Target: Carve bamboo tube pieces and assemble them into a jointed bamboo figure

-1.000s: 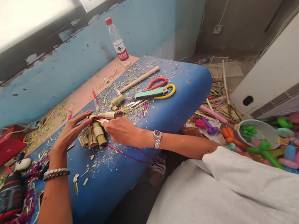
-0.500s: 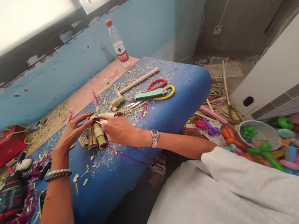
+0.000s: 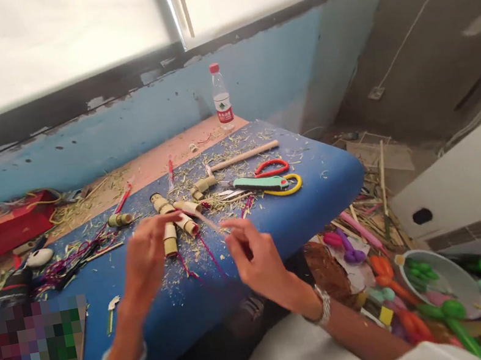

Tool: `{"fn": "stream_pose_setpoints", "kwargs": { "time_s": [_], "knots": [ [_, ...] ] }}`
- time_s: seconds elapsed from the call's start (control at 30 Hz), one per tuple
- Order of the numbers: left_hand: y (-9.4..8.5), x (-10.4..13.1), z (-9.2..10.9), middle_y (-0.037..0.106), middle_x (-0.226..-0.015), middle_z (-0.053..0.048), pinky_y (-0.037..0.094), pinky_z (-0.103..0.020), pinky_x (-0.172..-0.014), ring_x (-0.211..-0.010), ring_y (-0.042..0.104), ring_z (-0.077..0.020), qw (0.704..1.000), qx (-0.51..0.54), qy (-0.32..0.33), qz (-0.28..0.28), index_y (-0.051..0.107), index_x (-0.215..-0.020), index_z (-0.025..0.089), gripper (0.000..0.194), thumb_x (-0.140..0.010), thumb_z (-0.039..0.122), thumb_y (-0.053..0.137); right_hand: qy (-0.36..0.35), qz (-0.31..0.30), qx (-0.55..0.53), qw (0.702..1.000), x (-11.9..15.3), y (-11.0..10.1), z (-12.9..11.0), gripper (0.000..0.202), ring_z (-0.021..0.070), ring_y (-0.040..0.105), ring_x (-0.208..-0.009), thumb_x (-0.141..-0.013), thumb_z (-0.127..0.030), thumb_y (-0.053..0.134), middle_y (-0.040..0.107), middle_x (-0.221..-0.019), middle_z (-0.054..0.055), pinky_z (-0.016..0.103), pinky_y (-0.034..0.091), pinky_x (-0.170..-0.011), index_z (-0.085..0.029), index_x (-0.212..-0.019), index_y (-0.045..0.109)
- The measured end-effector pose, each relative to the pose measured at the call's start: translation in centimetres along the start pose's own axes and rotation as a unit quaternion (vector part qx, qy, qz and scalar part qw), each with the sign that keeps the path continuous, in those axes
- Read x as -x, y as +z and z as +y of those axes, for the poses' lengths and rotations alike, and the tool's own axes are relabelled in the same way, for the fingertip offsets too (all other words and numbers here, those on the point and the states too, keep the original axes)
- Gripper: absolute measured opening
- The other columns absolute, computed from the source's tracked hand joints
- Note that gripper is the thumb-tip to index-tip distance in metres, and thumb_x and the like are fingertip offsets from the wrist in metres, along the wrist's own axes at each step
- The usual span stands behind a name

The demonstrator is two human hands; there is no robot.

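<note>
Short bamboo tubes (image 3: 170,240) strung with purple cord lie in a cluster on the blue-covered table (image 3: 314,173). My left hand (image 3: 146,252) reaches in from the left, its fingertips pinched at the end of one pale bamboo tube (image 3: 189,224); its thumb is mostly hidden. To the right, my right hand (image 3: 256,255) is closed in a pinch on a thin pale stick (image 3: 208,220), blurred by motion, that slants toward the tubes. Purple cord (image 3: 210,253) trails from the tubes toward the table's front edge.
Behind lie green-handled pruning shears (image 3: 260,183), red-and-yellow-handled scissors (image 3: 288,184), a wooden-handled hammer (image 3: 245,155) and a water bottle (image 3: 222,99). Bamboo shavings litter the table. A power drill (image 3: 15,288) lies left; balloons and a basin (image 3: 466,283) are on the right.
My right hand has drawn back from the tubes toward me and right, with the thin stick. My left hand has shifted lower, and the bamboo cluster lies more spread out. The camera view has tilted up.
</note>
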State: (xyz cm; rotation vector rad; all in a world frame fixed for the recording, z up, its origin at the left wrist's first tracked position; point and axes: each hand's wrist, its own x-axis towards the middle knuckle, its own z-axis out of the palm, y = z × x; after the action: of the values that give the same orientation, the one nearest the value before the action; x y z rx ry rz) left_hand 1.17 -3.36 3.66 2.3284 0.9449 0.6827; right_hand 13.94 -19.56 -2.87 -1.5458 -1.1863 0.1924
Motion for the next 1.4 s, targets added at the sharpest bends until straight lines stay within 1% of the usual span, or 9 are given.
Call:
{"fn": "stream_pose_setpoints", "kwargs": {
  "time_s": [0.07, 0.13, 0.3, 0.4, 0.57, 0.83, 1.03, 1.23, 1.4],
  "knots": [
    [1.7, 2.4, 2.6, 0.073, -0.114, -0.005, 0.048, -0.043, -0.099, -0.113, 0.062, -0.0290, 0.992, 0.108, -0.019, -0.061, 0.072, -0.108, 0.031, 0.047, -0.098, 0.059, 0.036, -0.021, -0.035, -0.028, 0.999, 1.0, 0.6, -0.3, 0.020, 0.0127, 0.061, -0.057, -0.104, -0.026, 0.040, 0.066, -0.073, -0.002, 0.023, 0.041, -0.056, -0.020, -0.117, 0.054],
    [3.2, 4.0, 3.7, 0.073, -0.104, -0.005, 0.050, -0.041, -0.092, -0.103, 0.064, -0.0272, 0.981, 0.183, -0.050, -0.032, 0.071, -0.092, 0.031, 0.040, -0.099, 0.055, 0.040, -0.072, -0.083, -0.023, 0.994, 1.0, 0.4, -0.1, 0.016, 0.0130, 0.062, -0.058, -0.103, -0.026, 0.045, 0.068, -0.073, -0.002, 0.023, 0.042, -0.057, -0.020, -0.113, 0.056],
    [4.4, 5.5, 1.3, 0.037, -0.058, 0.002, 0.040, -0.031, -0.049, -0.051, 0.038, -0.0168, 0.915, 0.353, -0.174, 0.085, 0.048, -0.068, 0.027, 0.040, -0.095, 0.057, 0.048, -0.156, -0.001, 0.161, 0.974, -4.4, -4.9, 4.1, 0.023, 0.0198, 0.066, -0.084, -0.104, -0.026, 0.045, 0.073, -0.090, 0.008, 0.030, 0.049, -0.080, -0.017, -0.104, 0.066],
    [4.6, 6.3, 0.5, 0.021, -0.060, 0.006, 0.018, -0.025, -0.041, -0.048, 0.016, -0.0127, 0.875, 0.422, -0.228, 0.060, 0.051, -0.075, 0.027, 0.039, -0.089, 0.062, 0.056, -0.136, -0.008, 0.382, 0.914, -8.7, -7.5, 7.6, 0.029, 0.0301, 0.059, -0.102, -0.101, -0.033, 0.052, 0.070, -0.105, 0.015, 0.041, 0.046, -0.089, -0.013, -0.114, 0.069],
    [5.2, 7.4, 1.9, 0.019, -0.062, 0.008, 0.012, -0.022, -0.045, -0.053, 0.010, -0.0104, 0.848, 0.472, -0.241, 0.030, 0.055, -0.082, 0.021, 0.039, -0.091, 0.060, 0.056, -0.157, -0.107, 0.487, 0.852, -11.5, -7.5, 10.7, 0.040, 0.0328, 0.056, -0.093, -0.100, -0.045, 0.051, 0.064, -0.098, 0.017, 0.044, 0.047, -0.083, -0.011, -0.112, 0.069],
    [4.7, 8.4, 2.1, 0.023, -0.062, 0.007, 0.013, -0.021, -0.045, -0.053, 0.015, -0.0086, 0.833, 0.497, -0.242, -0.022, 0.047, -0.075, 0.018, 0.044, -0.096, 0.056, 0.051, -0.181, -0.112, 0.216, 0.953, -8.2, -7.1, 4.5, 0.033, 0.0259, 0.067, -0.093, -0.103, -0.040, 0.047, 0.066, -0.110, 0.012, 0.035, 0.052, -0.077, -0.020, -0.128, 0.050],
    [4.8, 9.0, 3.0, 0.024, -0.061, 0.007, 0.013, -0.022, -0.045, -0.053, 0.014, -0.0088, 0.807, 0.545, -0.226, -0.035, 0.036, -0.070, 0.020, 0.046, -0.098, 0.053, 0.049, -0.264, -0.202, 0.154, 0.930, -5.6, -5.9, 0.2, 0.034, 0.0222, 0.072, -0.089, -0.099, -0.034, 0.058, 0.073, -0.106, 0.008, 0.030, 0.052, -0.072, -0.020, -0.130, 0.052],
    [4.5, 9.4, 3.3, 0.022, -0.059, 0.008, 0.014, -0.022, -0.046, -0.052, 0.016, -0.0083, 0.824, 0.507, -0.253, -0.003, 0.034, -0.069, 0.020, 0.047, -0.097, 0.055, 0.051, -0.274, -0.210, 0.172, 0.923, -5.9, -5.0, 0.4, 0.032, 0.0217, 0.073, -0.080, -0.100, -0.035, 0.057, 0.075, -0.101, 0.008, 0.029, 0.050, -0.064, -0.018, -0.127, 0.054],
    [4.8, 9.8, 2.8, 0.018, -0.055, 0.010, 0.010, -0.021, -0.043, -0.048, 0.010, -0.0075, 0.794, 0.552, -0.247, -0.061, 0.033, -0.069, 0.021, 0.048, -0.095, 0.058, 0.051, -0.326, -0.172, 0.252, 0.895, -7.0, -5.5, 2.2, 0.031, 0.0225, 0.073, -0.072, -0.101, -0.037, 0.053, 0.075, -0.095, 0.010, 0.029, 0.047, -0.057, -0.016, -0.123, 0.057]
  ]
}}
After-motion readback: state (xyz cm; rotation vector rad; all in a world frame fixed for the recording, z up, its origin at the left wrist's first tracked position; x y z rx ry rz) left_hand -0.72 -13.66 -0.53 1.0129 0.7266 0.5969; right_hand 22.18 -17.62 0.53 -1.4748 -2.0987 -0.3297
